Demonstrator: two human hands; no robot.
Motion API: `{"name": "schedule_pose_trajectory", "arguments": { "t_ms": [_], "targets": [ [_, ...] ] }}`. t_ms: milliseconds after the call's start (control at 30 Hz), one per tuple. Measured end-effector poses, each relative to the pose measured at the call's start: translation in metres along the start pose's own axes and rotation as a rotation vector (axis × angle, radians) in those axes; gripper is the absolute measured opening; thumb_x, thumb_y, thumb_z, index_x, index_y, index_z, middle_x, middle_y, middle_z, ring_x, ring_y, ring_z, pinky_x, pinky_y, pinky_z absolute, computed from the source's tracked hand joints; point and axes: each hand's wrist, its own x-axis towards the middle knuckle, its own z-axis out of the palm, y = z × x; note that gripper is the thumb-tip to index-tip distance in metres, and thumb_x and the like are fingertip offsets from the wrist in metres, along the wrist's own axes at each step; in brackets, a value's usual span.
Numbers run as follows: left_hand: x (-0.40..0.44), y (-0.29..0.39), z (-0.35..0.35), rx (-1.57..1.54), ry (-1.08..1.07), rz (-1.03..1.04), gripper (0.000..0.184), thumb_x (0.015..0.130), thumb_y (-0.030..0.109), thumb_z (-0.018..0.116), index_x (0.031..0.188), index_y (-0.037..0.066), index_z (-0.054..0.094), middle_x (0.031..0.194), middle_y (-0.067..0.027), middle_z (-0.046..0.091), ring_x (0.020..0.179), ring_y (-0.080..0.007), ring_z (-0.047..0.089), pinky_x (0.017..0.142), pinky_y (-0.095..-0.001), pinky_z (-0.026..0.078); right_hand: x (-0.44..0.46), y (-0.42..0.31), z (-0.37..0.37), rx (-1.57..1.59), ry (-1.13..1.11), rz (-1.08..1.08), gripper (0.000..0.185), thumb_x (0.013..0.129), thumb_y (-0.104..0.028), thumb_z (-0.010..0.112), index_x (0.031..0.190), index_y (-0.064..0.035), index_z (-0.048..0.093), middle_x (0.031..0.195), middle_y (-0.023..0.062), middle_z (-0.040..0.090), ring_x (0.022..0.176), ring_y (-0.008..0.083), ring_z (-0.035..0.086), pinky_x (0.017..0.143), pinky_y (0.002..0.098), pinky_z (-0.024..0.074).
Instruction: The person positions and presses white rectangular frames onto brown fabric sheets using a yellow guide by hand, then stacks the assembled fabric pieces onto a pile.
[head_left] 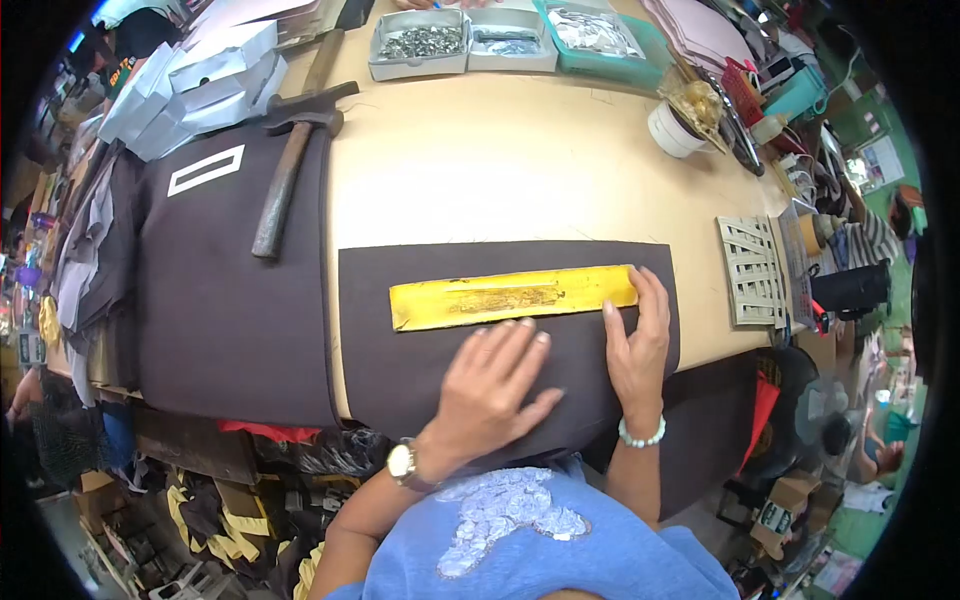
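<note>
A long yellow strip (425, 305), with a dark smudged band along its middle, lies on a dark fabric panel (380, 375) in front of me. My right hand (640, 345) holds the strip's right end, thumb at the near edge and fingers around the end. Below the strip's middle, my left hand (495, 390) rests flat on the fabric with its fingers spread. Its fingertips are close to the strip's near edge; whether they touch it I cannot tell.
To the left, a hammer (285, 185) and a white rectangular frame (206, 170) lie on stacked dark fabric (230, 310). Boxes of small metal parts (420, 42) stand at the back. A white tub (675, 130) and a slatted beige piece (750, 270) are on the right.
</note>
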Motion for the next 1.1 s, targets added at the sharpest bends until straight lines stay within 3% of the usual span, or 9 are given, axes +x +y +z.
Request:
{"name": "schedule_pose_trajectory", "arguments": {
  "t_ms": [67,133,200,300,667,900,1100],
  "targets": [
    [-0.001,-0.013,-0.013,0.084,0.059,-0.112,0.057,0.07,0.029,0.077,0.115,0.0,0.06,0.119,-0.0209,0.056,0.112,-0.0373,0.053,0.095,-0.0459,0.043,-0.014,0.006,0.0,-0.065,0.003,0.081,0.053,0.088,-0.023,0.059,0.133,0.0005,0.041,0.136,0.022,0.041,0.129,0.0383,0.036,0.106,0.0552,0.0239],
    [-0.011,-0.03,-0.02,0.278,0.01,-0.268,0.073,0.079,0.033,0.07,0.137,-0.001,0.04,0.141,-0.0247,0.037,0.133,-0.0414,0.032,0.107,-0.0527,0.026,-0.015,0.011,0.004,-0.2,-0.05,0.049,0.059,0.09,-0.029,0.057,0.137,0.0008,0.036,0.14,0.023,0.036,0.132,0.0402,0.031,0.108,0.0553,0.0208],
    [-0.018,-0.045,-0.02,0.354,-0.068,-0.495,0.078,0.084,0.037,0.063,0.143,0.0,0.028,0.148,-0.0245,0.026,0.139,-0.0405,0.02,0.11,-0.0549,0.016,-0.013,0.017,0.007,-0.337,-0.101,0.02,0.065,0.092,-0.035,0.054,0.141,0.001,0.03,0.144,0.024,0.031,0.135,0.0421,0.025,0.109,0.0555,0.0176],
    [-0.01,-0.049,-0.02,0.34,-0.146,-0.491,0.077,0.087,0.039,0.059,0.144,0.0,0.024,0.149,-0.0242,0.022,0.14,-0.0398,0.017,0.11,-0.0565,0.013,0.007,0.022,0.012,-0.311,-0.112,0.008,0.067,0.092,-0.039,0.051,0.141,0.0012,0.03,0.145,0.0234,0.031,0.136,0.0415,0.024,0.11,0.0546,0.0161],
    [-0.012,-0.05,-0.013,0.303,-0.002,-0.492,0.083,0.083,0.034,0.066,0.144,-0.001,0.024,0.149,-0.0252,0.023,0.139,-0.0396,0.019,0.111,-0.0539,0.017,0.015,0.029,0.011,-0.248,-0.05,0.001,0.061,0.09,-0.032,0.058,0.137,0.0013,0.037,0.141,0.0237,0.037,0.134,0.0402,0.029,0.11,0.0526,0.0213],
    [-0.013,-0.049,-0.03,0.333,0.064,-0.556,0.082,0.077,0.026,0.072,0.141,-0.002,0.03,0.137,-0.0238,0.04,0.131,-0.0389,0.034,0.107,-0.051,0.026,0.01,0.025,-0.005,-0.216,-0.04,0.059,0.059,0.088,-0.028,0.061,0.134,0.002,0.041,0.138,0.0243,0.04,0.131,0.0391,0.034,0.109,0.0515,0.0236],
    [-0.004,-0.054,-0.028,0.268,0.124,-0.456,0.077,0.078,0.023,0.072,0.14,-0.002,0.033,0.133,-0.0242,0.045,0.128,-0.039,0.038,0.108,-0.0463,0.029,0.018,0.037,0.007,-0.077,0.009,0.033,0.051,0.089,-0.024,0.059,0.131,0.0011,0.045,0.137,0.0221,0.042,0.131,0.0377,0.035,0.109,0.0505,0.0226]
  ]
}}
